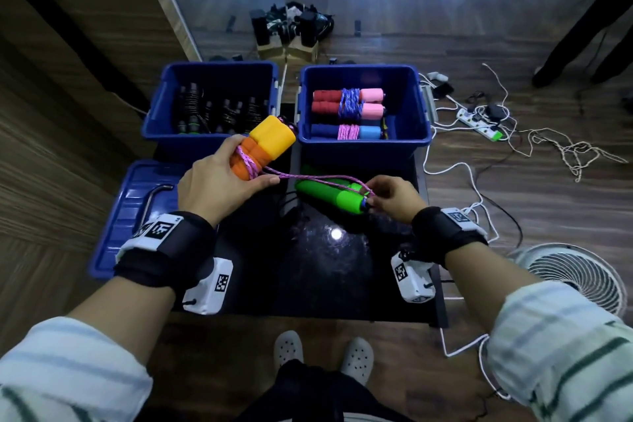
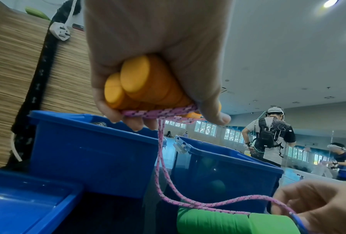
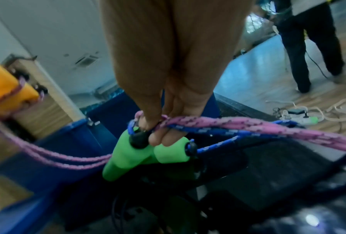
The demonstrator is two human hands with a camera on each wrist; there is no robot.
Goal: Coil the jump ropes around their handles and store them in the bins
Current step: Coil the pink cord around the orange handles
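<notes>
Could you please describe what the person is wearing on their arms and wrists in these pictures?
Both arms wear white sleeves with green and pale blue stripes. Above the left hand and the right hand, each wrist carries a black strap and white camera housings printed with black square markers. A white cable loops near the right sleeve.

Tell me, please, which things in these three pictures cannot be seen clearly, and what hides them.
- Head view: the coiled ropes in the left bin are too dark to count.
- Head view: the right hand hides where the pink rope ends.
- Left wrist view: the left hand covers most of the orange handles, so the turns cannot be counted.
- Right wrist view: the blue rope runs off the right edge.
- Right wrist view: motion blur smears the green handles.
</notes>
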